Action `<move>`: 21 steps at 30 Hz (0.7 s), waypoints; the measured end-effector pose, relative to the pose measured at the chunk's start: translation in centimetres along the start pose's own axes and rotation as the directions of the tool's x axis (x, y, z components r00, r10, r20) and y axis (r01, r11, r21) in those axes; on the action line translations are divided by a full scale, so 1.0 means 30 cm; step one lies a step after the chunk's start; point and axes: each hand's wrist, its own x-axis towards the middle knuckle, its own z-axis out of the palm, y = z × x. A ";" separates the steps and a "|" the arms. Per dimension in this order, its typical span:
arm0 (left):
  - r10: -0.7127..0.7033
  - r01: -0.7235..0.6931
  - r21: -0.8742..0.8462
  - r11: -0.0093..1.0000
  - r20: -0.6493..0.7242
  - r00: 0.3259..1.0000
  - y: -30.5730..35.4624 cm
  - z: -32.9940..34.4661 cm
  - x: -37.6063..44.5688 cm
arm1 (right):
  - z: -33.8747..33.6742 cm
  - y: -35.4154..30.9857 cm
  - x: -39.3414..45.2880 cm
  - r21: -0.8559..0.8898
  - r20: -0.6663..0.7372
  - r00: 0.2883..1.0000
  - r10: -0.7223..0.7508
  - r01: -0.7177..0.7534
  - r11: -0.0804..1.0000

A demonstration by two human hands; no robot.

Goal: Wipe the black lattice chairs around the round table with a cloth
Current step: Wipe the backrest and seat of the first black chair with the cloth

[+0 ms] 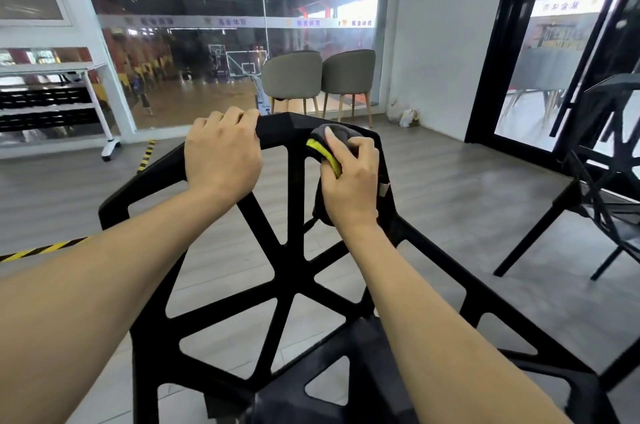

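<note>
Off to the left a white wheeled shelf unit point(52, 101) stands against the glass, and a strip of yellow-and-black floor tape point(38, 250) runs across the grey boards beneath it. Nearer in, the left hand point(221, 153) sits on top of the black lattice chair point(294, 271), fingers curled over the upper rim of the backrest and gripping it, seemingly to steady the frame.

The chair looks like rigid moulded plastic, all struts and triangular gaps. I would judge it light enough to skid on this smooth floor, which is why a bracing hand on the top rail makes sense. The rail is the thickest, broadest part, so it is the natural place to hold; the thinner spokes below look less comfortable to grasp.

Just right of the rim's peak, the right hand point(349, 181) holds a grey cloth point(334, 137) with a yellow-green edge, bunched in curled fingers with the thumb laid along it, pressed against the upper right corner of the backrest. The cloth is soft and limp (part of it hangs down behind the hand), so it should wrap around the edges and into the lattice corners easily.

Further right a second black lattice chair point(595, 195) stands by the dark door frame, well apart. Two grey upholstered chairs point(318, 77) wait at the far window. The round table is not in sight.
</note>
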 end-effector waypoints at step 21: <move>-0.031 0.030 0.013 0.999 0.017 0.999 0.000 0.018 0.012 | 0.078 -0.021 -0.374 -0.036 0.171 0.969 -0.180 0.189 0.981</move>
